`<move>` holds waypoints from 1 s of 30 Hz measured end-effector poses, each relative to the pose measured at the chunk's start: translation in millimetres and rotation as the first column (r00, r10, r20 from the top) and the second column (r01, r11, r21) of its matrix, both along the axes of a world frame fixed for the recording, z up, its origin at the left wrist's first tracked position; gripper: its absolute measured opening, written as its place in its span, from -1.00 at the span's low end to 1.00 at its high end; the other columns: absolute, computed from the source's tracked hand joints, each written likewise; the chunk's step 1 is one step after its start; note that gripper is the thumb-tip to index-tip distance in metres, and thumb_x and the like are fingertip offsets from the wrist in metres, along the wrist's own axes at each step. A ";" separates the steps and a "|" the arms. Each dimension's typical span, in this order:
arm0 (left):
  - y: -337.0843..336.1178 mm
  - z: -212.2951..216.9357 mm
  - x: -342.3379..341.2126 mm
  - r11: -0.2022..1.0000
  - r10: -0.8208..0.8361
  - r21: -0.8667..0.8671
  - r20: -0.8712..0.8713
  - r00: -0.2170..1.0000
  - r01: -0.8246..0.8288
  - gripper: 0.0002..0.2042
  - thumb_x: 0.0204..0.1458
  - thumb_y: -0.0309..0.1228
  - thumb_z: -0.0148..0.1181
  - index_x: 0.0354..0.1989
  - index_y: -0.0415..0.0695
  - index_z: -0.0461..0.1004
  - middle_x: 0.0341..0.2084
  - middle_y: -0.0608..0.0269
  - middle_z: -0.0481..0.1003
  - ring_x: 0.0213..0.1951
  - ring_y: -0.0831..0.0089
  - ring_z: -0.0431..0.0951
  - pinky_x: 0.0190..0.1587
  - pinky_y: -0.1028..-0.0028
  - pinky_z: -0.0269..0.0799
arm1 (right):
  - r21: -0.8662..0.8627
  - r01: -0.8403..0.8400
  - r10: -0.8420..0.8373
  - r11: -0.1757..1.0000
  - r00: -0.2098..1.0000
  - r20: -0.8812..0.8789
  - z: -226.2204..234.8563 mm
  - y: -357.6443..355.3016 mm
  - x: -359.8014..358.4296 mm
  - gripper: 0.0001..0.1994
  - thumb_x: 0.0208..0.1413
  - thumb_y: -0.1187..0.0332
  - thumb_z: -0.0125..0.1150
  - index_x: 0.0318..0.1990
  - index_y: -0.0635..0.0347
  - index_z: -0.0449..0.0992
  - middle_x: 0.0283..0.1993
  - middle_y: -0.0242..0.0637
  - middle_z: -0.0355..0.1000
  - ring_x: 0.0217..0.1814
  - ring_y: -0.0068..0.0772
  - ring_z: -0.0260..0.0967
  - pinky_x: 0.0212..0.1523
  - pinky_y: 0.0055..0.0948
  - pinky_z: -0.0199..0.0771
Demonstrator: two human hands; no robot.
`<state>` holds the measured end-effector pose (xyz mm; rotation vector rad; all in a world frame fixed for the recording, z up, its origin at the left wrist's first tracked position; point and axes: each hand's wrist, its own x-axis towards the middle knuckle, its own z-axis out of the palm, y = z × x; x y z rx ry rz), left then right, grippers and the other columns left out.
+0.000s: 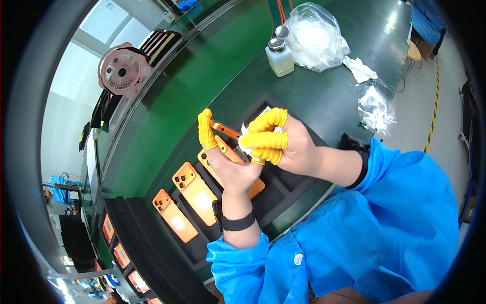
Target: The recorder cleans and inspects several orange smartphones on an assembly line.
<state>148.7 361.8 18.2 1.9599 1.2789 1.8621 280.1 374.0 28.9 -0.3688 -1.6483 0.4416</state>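
My left hand (234, 174), yellow covers on its fingers, holds an orange smartphone (226, 130) turned edge-on, so mostly its side frame shows. Close against it, my right hand (296, 144), also with yellow finger covers, pinches a crumpled white wipe (245, 145) at the phone. The phone's right end is hidden behind the wipe and fingers. Below my hands lies a black foam tray (286, 177) with slots. More orange phones with white labels lie in it: one at the left (175, 216), one in the middle (195, 193), another partly under my left hand (256, 189).
Beyond the tray stand a pump bottle (280, 62) and a clear bag of white wipes (315, 38). Crumpled plastic (375, 109) lies at the right table edge. A pink fan (121, 71) is at the far left. Black trays (147, 243) with phones are stacked at the lower left.
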 end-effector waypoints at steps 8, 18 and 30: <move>-3.5 1.1 7.8 1.000 -0.027 0.011 -0.135 0.990 0.029 -0.24 -0.45 -0.40 0.32 0.06 -0.31 0.14 0.04 -0.07 0.19 0.13 0.07 0.15 0.13 0.28 0.05 | -0.042 0.109 -0.108 0.993 0.994 0.037 15.3 8.6 -6.4 -0.79 -0.20 0.49 0.27 -0.30 0.13 0.53 -0.36 -0.28 0.32 -0.36 -0.38 0.31 -0.39 -0.52 0.34; -3.0 8.7 -2.7 0.997 0.066 0.035 -0.069 0.995 -0.064 -0.17 -0.49 -0.36 0.38 0.07 -0.33 0.12 -0.01 0.02 0.28 0.00 0.26 0.33 0.05 0.42 0.19 | -0.142 0.040 -0.036 0.989 0.999 0.029 -3.9 -10.1 1.7 -0.82 -0.24 0.46 0.29 -0.38 0.09 0.54 -0.40 -0.25 0.34 -0.43 -0.37 0.35 -0.45 -0.52 0.38; -6.8 7.7 1.8 0.997 0.076 -0.010 -0.170 0.983 -0.079 -0.20 -0.49 -0.37 0.39 0.05 -0.34 0.15 0.00 -0.04 0.24 0.03 0.12 0.29 0.05 0.36 0.19 | -0.145 0.028 -0.027 0.989 1.000 0.010 24.9 10.4 -14.3 -0.80 -0.26 0.54 0.28 -0.37 0.17 0.53 -0.41 -0.27 0.33 -0.41 -0.38 0.32 -0.42 -0.53 0.33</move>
